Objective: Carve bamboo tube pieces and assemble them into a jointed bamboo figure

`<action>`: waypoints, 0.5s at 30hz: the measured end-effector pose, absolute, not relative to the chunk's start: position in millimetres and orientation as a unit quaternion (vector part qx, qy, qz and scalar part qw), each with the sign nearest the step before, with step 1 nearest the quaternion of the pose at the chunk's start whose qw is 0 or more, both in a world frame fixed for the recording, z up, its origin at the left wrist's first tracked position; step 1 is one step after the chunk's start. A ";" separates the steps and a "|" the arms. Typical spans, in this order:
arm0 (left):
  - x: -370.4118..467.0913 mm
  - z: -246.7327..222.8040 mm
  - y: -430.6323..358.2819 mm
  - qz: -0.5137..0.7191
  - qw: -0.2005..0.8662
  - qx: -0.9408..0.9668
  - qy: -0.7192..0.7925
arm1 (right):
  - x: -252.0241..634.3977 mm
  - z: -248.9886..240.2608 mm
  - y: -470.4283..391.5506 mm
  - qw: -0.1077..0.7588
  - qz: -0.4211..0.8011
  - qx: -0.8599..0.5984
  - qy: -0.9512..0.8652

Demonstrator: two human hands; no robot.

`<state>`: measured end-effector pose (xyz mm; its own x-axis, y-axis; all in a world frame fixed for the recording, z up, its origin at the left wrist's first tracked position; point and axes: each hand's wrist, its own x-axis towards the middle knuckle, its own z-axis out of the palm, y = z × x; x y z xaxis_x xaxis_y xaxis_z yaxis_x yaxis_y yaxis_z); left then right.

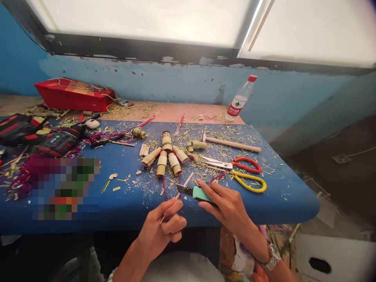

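Note:
My left hand (163, 223) is closed around a thin bamboo stick (188, 180), whose far end points up and away to the right. In my right hand (229, 201) is a utility knife (201, 194) with a mint-green handle. Its blade lies against or just over the stick; exact contact is hard to tell. Just beyond my hands, a jointed figure of bamboo tubes (166, 141) rests on the blue table (117, 209), with purple cords trailing towards me. Scissors (226, 164) with one red and one yellow handle lie right of it.
A hammer (235, 145) and a bamboo piece (198, 145) lie among shavings behind the scissors. A water bottle (239, 100) stands at the back right. Black-and-red power drills (61, 141) and a red box (75, 94) occupy the left. Part of the left tabletop is pixelated.

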<state>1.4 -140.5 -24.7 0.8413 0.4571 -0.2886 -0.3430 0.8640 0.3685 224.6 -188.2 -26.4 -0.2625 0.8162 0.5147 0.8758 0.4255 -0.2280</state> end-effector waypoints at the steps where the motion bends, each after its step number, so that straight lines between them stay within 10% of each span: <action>1: 1.2 -25.5 -140.7 0.209 0.949 0.149 0.185 | 225.4 -26.7 -187.6 0.288 -0.057 -0.534 -0.793; 15: -11.0 -26.3 -149.4 0.190 0.966 0.129 0.119 | 235.6 -28.0 -182.7 0.296 -0.119 -0.473 -0.822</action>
